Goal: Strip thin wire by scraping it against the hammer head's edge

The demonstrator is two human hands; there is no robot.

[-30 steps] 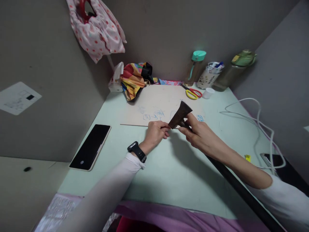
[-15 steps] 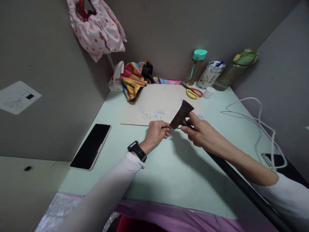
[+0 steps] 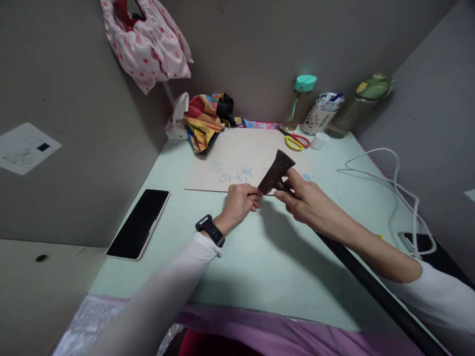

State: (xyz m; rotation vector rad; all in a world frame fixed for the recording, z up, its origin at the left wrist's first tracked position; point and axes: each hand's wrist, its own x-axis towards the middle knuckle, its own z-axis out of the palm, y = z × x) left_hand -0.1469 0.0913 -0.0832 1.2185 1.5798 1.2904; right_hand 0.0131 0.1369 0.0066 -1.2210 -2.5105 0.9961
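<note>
My right hand (image 3: pixel 306 200) is closed around the long black handle of an axe (image 3: pixel 275 173), just below its dark, rusty-looking metal head. The flared edge of the head points up and away. Its lower end comes down to the fingertips of my left hand (image 3: pixel 241 201), which wears a black watch (image 3: pixel 210 230). Those left fingers are pinched together at the near edge of a pale board (image 3: pixel 241 148) with blue handwriting. Whatever they pinch is too small or hidden to make out. The axe handle (image 3: pixel 371 282) runs back under my right forearm.
A phone (image 3: pixel 139 225) lies at the left. Scissors (image 3: pixel 295 142), a small white cap (image 3: pixel 319 141), bottles (image 3: pixel 297 106), a pen holder (image 3: pixel 319 116) and a colourful folded cloth (image 3: pixel 204 118) stand or lie at the back. A white cable (image 3: pixel 399 183) loops on the right.
The axe head has shifted slightly left and up, partly along with a small drift of the view. Both hands keep the same grip.
</note>
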